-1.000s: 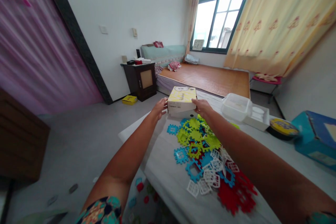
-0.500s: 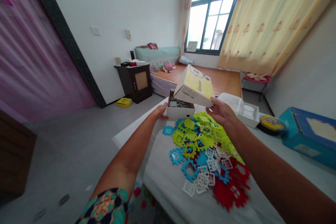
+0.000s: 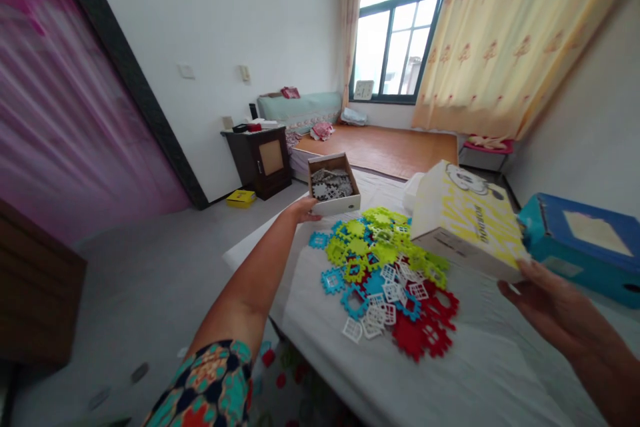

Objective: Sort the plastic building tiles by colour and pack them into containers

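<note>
My left hand (image 3: 301, 210) grips the near left corner of an open white box (image 3: 334, 185) that holds several grey and white pieces. My right hand (image 3: 547, 300) holds the box's yellow and white lid (image 3: 465, 219) from below, out to the right above the table. Between the two hands lies a heap of plastic puzzle tiles (image 3: 387, 273) in green, blue, white and red on the white tablecloth (image 3: 480, 373).
A blue carton (image 3: 583, 243) stands at the right, just behind the lid. A clear plastic tub (image 3: 413, 188) shows partly behind the lid. Beyond the table are a dark bedside cabinet (image 3: 261, 157), a low bed with a mat (image 3: 390, 147) and a window.
My right hand lifted the yellow lid off the box and carried it to the right and nearer to me. My left hand stayed on the box, which now stands uncovered.
</note>
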The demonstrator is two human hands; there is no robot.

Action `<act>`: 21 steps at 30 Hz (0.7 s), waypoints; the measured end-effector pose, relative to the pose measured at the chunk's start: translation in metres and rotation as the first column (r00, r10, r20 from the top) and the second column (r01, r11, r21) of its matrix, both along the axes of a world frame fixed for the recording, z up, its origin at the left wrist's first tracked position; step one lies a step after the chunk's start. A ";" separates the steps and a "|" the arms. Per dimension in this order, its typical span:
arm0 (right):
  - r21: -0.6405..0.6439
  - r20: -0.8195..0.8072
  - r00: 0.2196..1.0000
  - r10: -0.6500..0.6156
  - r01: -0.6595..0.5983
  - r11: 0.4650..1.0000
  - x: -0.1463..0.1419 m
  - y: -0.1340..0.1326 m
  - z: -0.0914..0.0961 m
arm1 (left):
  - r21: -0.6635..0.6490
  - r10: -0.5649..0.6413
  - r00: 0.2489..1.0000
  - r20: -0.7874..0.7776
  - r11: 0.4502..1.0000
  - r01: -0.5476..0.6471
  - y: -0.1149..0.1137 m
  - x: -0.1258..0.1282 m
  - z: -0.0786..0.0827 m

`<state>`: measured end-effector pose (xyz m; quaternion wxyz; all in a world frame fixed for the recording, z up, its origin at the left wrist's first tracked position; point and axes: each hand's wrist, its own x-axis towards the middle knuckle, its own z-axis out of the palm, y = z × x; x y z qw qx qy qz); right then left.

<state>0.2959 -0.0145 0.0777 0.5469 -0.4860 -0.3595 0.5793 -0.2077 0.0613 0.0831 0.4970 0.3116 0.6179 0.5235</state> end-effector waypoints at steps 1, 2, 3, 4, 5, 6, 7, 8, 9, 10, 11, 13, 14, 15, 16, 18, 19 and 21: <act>-0.010 0.009 1.000 -0.012 0.012 1.000 0.009 -0.006 -0.004 | -0.007 0.010 1.000 0.025 1.000 -0.010 -0.004 0.002 0.002; -0.021 0.016 1.000 -0.026 0.027 0.999 0.017 -0.011 -0.007 | -0.016 0.015 0.999 0.053 1.000 -0.014 -0.008 0.004 0.004; -0.031 0.019 0.999 -0.039 0.040 0.999 0.023 -0.016 -0.011 | -0.013 0.014 0.996 0.083 1.000 -0.013 -0.012 0.007 0.007; -0.038 0.018 0.999 -0.052 0.052 0.998 0.029 -0.020 -0.015 | -0.007 0.009 0.994 0.113 1.000 -0.008 -0.016 0.010 0.010; -0.041 0.011 0.998 -0.066 0.067 0.997 0.033 -0.024 -0.020 | 0.000 0.002 0.990 0.143 1.000 -0.002 -0.020 0.014 0.014; -0.043 -0.001 0.997 -0.078 0.078 0.996 0.038 -0.027 -0.024 | 0.008 -0.004 0.985 0.170 1.000 0.002 -0.024 0.018 0.018; -0.043 -0.015 0.996 -0.086 0.085 0.995 0.042 -0.029 -0.028 | 0.019 -0.006 0.981 0.193 1.000 0.003 -0.027 0.023 0.021; -0.041 -0.030 0.996 -0.089 0.088 0.995 0.045 -0.030 -0.033 | 0.033 -0.005 0.978 0.211 0.999 -0.002 -0.030 0.027 0.024; -0.039 -0.049 0.994 -0.094 0.092 0.995 0.049 -0.031 -0.036 | 0.050 -0.001 0.975 0.223 0.999 -0.011 -0.032 0.032 0.026; -0.037 -0.068 0.993 -0.099 0.097 0.995 0.052 -0.031 -0.040 | 0.070 0.007 0.974 0.228 0.997 -0.024 -0.034 0.036 0.028; -0.034 -0.085 0.991 -0.106 0.103 0.994 0.055 -0.031 -0.043 | 0.092 0.019 0.974 0.227 0.995 -0.041 -0.036 0.041 0.029; -0.031 -0.110 0.986 -0.122 0.119 0.992 0.059 -0.031 -0.047 | 0.139 0.045 0.977 0.210 0.987 -0.076 -0.039 0.051 0.029; -0.027 -0.120 0.985 -0.128 0.125 0.992 0.060 -0.031 -0.048 | 0.163 0.058 0.979 0.193 0.982 -0.091 -0.042 0.055 0.028; -0.022 -0.127 0.984 -0.126 0.125 0.992 0.061 -0.031 -0.049 | 0.190 0.070 0.982 0.173 0.976 -0.103 -0.044 0.060 0.027; -0.015 -0.133 0.984 -0.120 0.119 0.993 0.061 -0.031 -0.049 | 0.218 0.079 0.986 0.150 0.970 -0.111 -0.048 0.064 0.025; -0.003 -0.148 0.983 -0.111 0.112 0.994 0.062 -0.030 -0.051 | 0.271 0.096 0.990 0.101 0.955 -0.120 -0.054 0.070 0.022; 0.002 -0.153 0.982 -0.106 0.108 0.994 0.062 -0.030 -0.052 | 0.293 0.105 0.992 0.076 0.948 -0.123 -0.057 0.073 0.020; 0.011 -0.160 0.982 -0.100 0.103 0.995 0.062 -0.029 -0.055 | 0.325 0.128 0.991 0.028 0.937 -0.130 -0.062 0.077 0.016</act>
